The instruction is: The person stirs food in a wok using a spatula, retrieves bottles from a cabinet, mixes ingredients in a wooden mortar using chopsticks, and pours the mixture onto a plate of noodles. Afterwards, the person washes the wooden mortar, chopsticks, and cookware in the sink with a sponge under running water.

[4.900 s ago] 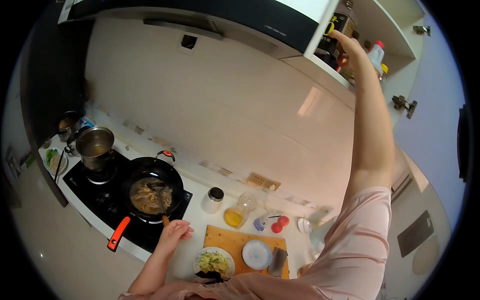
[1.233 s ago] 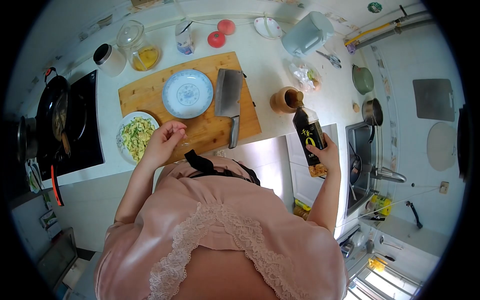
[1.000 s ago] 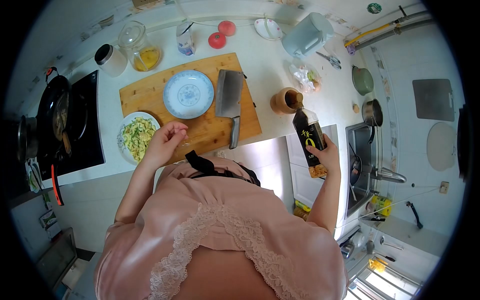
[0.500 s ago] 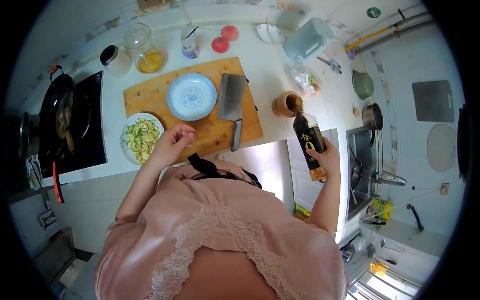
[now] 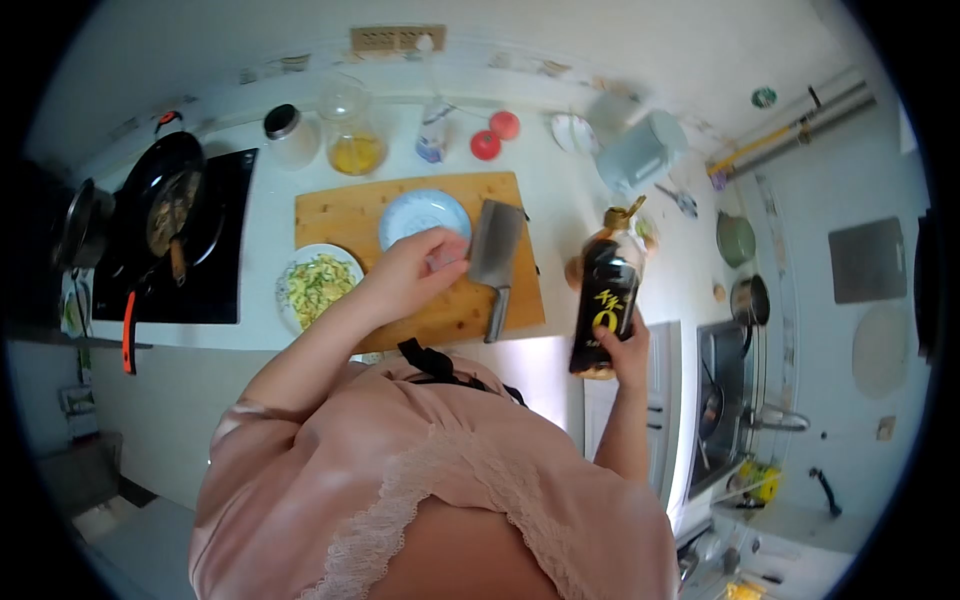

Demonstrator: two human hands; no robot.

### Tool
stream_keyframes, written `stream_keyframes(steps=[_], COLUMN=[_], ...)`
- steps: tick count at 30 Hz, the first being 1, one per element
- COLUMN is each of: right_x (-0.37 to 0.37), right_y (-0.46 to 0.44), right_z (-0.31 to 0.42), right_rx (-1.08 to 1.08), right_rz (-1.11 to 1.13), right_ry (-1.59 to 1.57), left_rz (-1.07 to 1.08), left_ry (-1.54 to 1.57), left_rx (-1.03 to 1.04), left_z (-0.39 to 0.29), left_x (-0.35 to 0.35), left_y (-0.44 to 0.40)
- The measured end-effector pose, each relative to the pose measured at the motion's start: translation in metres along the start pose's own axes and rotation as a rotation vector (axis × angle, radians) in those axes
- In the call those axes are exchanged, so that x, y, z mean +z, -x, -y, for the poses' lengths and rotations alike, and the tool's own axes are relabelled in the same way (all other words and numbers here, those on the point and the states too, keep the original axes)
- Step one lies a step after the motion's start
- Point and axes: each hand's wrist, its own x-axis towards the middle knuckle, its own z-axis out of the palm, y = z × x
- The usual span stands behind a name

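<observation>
Our left hand [image 5: 420, 270] just left of centre, fingers [image 5: 450, 250] loosely curled, left forearm [image 5: 320, 345] slanting. Our right hand [image 5: 629, 356] right of centre, gripping, right forearm [image 5: 624, 432] nearly upright.

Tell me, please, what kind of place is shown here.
It is a kitchen, probably in a home: a wok sits on a black cooktop, a cleaver lies on a cutting board, and there is a sink with a faucet.

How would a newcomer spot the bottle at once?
Find the wooden board on the counter, with the cleaver on its right side. Just right of the board, the right hand holds the bottle. Unlike the pale kettle beyond, it is dark, with yellow lettering.
</observation>
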Motion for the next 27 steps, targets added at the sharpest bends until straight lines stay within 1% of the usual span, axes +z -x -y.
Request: stream_keyframes(steps=[1,3,4,6,7,9,11,12,13,14,15,16,19,20,22,23,25,27], right_x=[0.017,0.053,0.074,0.109,0.124,0.150,0.174,0.184,0.194,0.207,0.219,0.232,0.269,0.283,0.309,0.323,0.347,0.378], right_y=[-0.001,-0.011,-0.012,-0.019,-0.024,-0.027,-0.029,-0.033,-0.038,-0.037,-0.037,-0.037,-0.038,-0.035,-0.032,-0.028,-0.017,-0.020], right_z=[0.006,0.017,0.026,0.041,0.041,0.057,0.067,0.070,0.074,0.080,0.085,0.090,0.115,0.123,0.134,0.142,0.166,0.181], right_rx=[-0.009,-0.094,-0.027,-0.105,-0.137,-0.084,-0.076,-0.098,-0.119,-0.119,-0.139,-0.160,-0.202,-0.213,-0.238,-0.234,-0.119,-0.269], right_rz=[0.084,0.298,0.402,0.526,0.580,0.680,0.712,0.781,0.840,0.882,0.887,0.889,0.926,0.951,1.034,1.088,1.103,1.128], right_ry=[-0.084,-0.120,-0.178,-0.229,-0.230,-0.287,-0.252,-0.208,-0.162,-0.185,-0.172,-0.159,-0.151,-0.144,-0.132,-0.123,-0.131,-0.172], left_rz=[-0.036,-0.114,-0.096,-0.072,-0.035,0.027,-0.187,-0.279,-0.259,-0.233,-0.200,-0.347,-0.636,-0.818,-0.987,-1.065,-1.141,-1.203], left_ry=[-0.081,-0.077,-0.042,0.006,0.021,0.054,-0.111,-0.187,-0.201,-0.211,-0.218,-0.184,-0.380,-0.429,-0.566,-0.634,-0.703,-0.734], left_rx=[0.078,0.226,0.293,0.427,0.418,0.390,0.489,0.535,0.514,0.495,0.479,0.510,0.535,0.605,0.595,0.598,0.510,0.490], left_z=[-0.017,-0.043,-0.050,-0.064,-0.069,-0.072,-0.072,-0.071,-0.070,-0.069,-0.066,-0.064,-0.044,-0.047,-0.051,-0.053,-0.059,-0.061], left_x=[-0.006,-0.020,-0.030,-0.054,-0.067,-0.094,-0.115,-0.126,-0.139,-0.152,-0.163,-0.170,-0.188,-0.191,-0.204,-0.211,-0.231,-0.257], left_y=[-0.006,-0.014,-0.017,-0.017,-0.013,0.005,0.027,0.036,0.046,0.057,0.066,0.074,0.097,0.107,0.129,0.140,0.152,0.164])
